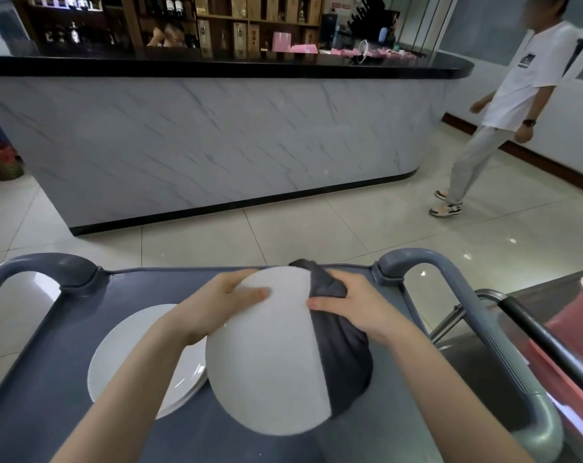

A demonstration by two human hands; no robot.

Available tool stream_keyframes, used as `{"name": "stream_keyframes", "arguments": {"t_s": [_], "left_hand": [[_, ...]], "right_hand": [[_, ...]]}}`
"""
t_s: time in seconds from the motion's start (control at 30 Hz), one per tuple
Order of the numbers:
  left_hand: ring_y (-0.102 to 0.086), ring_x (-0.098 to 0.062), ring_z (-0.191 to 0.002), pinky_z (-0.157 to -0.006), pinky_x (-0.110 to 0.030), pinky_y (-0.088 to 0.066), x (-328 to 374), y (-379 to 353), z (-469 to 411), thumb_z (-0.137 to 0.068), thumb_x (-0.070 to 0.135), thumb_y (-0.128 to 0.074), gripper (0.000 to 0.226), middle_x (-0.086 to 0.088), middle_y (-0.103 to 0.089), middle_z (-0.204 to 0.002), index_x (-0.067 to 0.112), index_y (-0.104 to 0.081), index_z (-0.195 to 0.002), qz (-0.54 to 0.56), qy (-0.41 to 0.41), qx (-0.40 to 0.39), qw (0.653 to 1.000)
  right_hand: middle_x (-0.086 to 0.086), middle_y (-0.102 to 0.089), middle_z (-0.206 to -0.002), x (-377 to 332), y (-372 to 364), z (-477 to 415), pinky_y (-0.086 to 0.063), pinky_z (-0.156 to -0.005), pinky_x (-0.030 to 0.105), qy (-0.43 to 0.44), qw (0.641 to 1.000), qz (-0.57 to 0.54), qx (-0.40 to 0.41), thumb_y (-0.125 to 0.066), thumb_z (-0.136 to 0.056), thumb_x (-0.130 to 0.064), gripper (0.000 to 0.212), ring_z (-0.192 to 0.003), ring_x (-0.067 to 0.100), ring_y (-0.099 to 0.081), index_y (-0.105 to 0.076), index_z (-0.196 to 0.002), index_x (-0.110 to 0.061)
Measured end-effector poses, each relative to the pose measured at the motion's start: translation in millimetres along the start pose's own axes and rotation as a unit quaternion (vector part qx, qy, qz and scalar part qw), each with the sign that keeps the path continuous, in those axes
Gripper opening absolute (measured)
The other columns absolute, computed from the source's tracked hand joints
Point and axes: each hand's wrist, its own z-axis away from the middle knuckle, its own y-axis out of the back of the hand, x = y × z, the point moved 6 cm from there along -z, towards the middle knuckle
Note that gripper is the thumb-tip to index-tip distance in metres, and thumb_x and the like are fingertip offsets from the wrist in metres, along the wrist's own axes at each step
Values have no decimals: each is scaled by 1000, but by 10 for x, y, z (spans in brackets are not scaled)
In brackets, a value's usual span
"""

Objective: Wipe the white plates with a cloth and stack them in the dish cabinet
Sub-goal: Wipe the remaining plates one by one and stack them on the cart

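Our left hand (221,304) pinches the white plate (266,362) at its top-left rim, thumb on the face, fingers behind. Our right hand (350,307) has fingers curled round the dark grey cloth (345,359), clamping it over the plate's right edge. Plate is tilted above the cart tray (49,396), beside the stacked plates (123,359).

The dark cloth (340,355) covered the whole 3 o'clock side of the plate (266,362), rim and all. The left hand (216,302) showed only a thumb, its fingers gone behind the plate. At 9 o'clock, the stack of plates (123,355) lay half hidden under forearm and plate, count unclear. The bystander (517,88) at 1 o'clock: face blurred. The pink tub (577,329) at 3 o'clock ran off the edge. Shelf bottles (173,5) at 11 o'clock: labels too small to read.
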Motion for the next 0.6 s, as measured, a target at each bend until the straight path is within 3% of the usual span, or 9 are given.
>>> {"name": "stream_keyframes", "arguments": {"t_s": [0.07, 0.17, 0.3, 0.43, 0.5, 0.6], "left_hand": [[-73, -8, -96, -78, -24, -56, 15, -9, -38, -99, 30, -62, 18, 12, -76, -107, 33, -71, -115, -31, -8, 12, 999], [-69, -3, -92, -77, -25, -52, -87, 135, -27, -97, 35, -64, 11, 20, -73, -100, 36, -73, -104, 0, -19, 165, 986], [-67, -16, -98, -74, -32, -51, -336, 7, 97, -99, 33, -61, 8, 11, -72, -102, 31, -67, -103, 159, -10, 310, 937], [-63, -13, -99, -84, -36, -53, -351, -93, 130, -103, 33, -53, 8, 9, -67, -107, 33, -61, -105, 219, -6, 377, 900], [-62, -12, -92, -78, -32, -52, -312, -58, 146, -104, 30, -51, 15, 9, -68, -101, 35, -62, -97, 180, -18, 369, 912], [-66, -10, -84, -73, -30, -53, -300, 39, 164, -104, 27, -52, 17, 10, -73, -91, 33, -66, -96, 136, -38, 318, 938]], "right_hand": [[-4, -76, -103, 6, -26, -53, -55, -88, 25, 4, 1000, 2, -1, -77, -82, -9, 30, -100, 12, -71, -70, -110, -19], [-1, -77, -97, 53, 39, -46, -55, -79, 22, 15, 992, -77, 95, -74, -84, -5, 23, -95, 16, -72, -71, -104, -17], [7, -76, -96, 421, 39, 35, -56, -79, 31, -44, 922, -278, 265, -74, -85, -9, 12, -92, 22, -72, -71, -96, -13], [6, -76, -99, 707, -319, 181, -56, -85, 37, -98, 880, -357, 298, -75, -86, -20, 21, -94, 22, -73, -70, -105, -14], [5, -76, -99, 731, -325, 233, -56, -80, 35, -103, 889, -339, 290, -74, -87, -20, 18, -93, 20, -73, -70, -104, -15], [2, -76, -97, 473, -61, 159, -57, -83, 32, -35, 949, -188, 251, -76, -84, -19, 13, -92, 16, -72, -71, -96, -21]]}}
